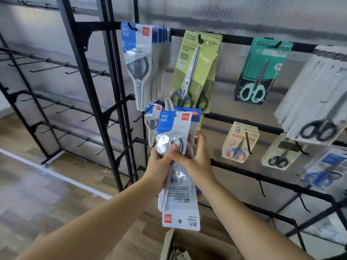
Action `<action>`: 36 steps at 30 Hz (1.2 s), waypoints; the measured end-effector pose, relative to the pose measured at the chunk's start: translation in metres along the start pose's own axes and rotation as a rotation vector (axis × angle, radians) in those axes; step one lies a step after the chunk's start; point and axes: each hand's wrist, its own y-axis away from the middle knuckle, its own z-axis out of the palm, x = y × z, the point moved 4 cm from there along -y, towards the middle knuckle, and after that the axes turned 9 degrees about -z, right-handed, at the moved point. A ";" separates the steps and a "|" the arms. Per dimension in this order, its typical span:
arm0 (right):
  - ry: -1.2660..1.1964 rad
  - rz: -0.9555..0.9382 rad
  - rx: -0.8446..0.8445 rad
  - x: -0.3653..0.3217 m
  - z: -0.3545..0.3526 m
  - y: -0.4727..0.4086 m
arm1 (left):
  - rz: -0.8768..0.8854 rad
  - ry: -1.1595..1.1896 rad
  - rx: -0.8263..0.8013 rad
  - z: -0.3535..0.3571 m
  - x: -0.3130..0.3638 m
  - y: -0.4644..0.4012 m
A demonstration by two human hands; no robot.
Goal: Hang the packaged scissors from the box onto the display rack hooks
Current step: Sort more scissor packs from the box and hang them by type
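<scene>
In the middle of the frame both hands grasp a bundle of blue-and-white scissor packs [173, 132]. The left hand [159, 162] curls its fingers around the bundle from the left side, and the right hand [189, 154] wraps it from the right, thumb laid across the front. The packs point different ways: some stand upright above the hands with their red logo at the top, while one pack [180, 203] hangs upside down below the hands, its back label and barcode facing the camera.

The bundle sits just in front of the black display rack [244, 121], near a hook [142, 114] in the second row where one similar pack [153, 124] hangs already (whether the held packs touch that hook cannot be told). Above, in the upper middle of the frame, a thick row of the same blue-and-white packs [142, 61] hangs from the top bar. To its right hang yellow-green packs [195, 68], then teal packs [262, 70], and grey-white packs [319, 94] at the right edge.

At the bottom centre, the open cardboard box [187, 244] lies directly below the hands.
</scene>
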 end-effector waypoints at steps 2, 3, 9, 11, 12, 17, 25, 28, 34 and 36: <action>-0.009 -0.007 -0.017 -0.002 0.002 -0.004 | -0.037 -0.012 0.012 -0.004 0.000 0.002; -0.026 -0.004 -0.017 -0.002 0.002 -0.006 | -0.070 -0.005 -0.020 -0.006 0.000 0.002; -0.065 0.097 -0.009 0.006 0.016 -0.010 | -0.254 0.130 -0.075 -0.022 0.002 0.008; -0.054 0.067 -0.015 0.008 0.025 -0.010 | -0.250 0.148 -0.055 -0.031 0.003 0.009; -0.040 0.052 -0.012 0.009 0.030 -0.010 | -0.243 0.143 -0.046 -0.036 0.003 0.010; -0.053 0.076 0.082 0.029 0.053 -0.015 | -0.102 0.086 0.020 -0.071 0.012 0.005; -0.109 0.206 0.259 0.047 0.123 -0.048 | -0.094 0.095 0.076 -0.139 0.036 -0.035; -0.155 0.258 0.351 0.059 0.148 -0.068 | -0.172 0.108 0.074 -0.174 0.044 -0.052; -0.071 0.482 0.429 0.102 0.150 -0.087 | -0.120 -0.045 0.130 -0.240 0.053 -0.084; -0.031 0.568 0.427 0.116 0.143 -0.086 | -0.126 -0.122 0.169 -0.254 0.051 -0.091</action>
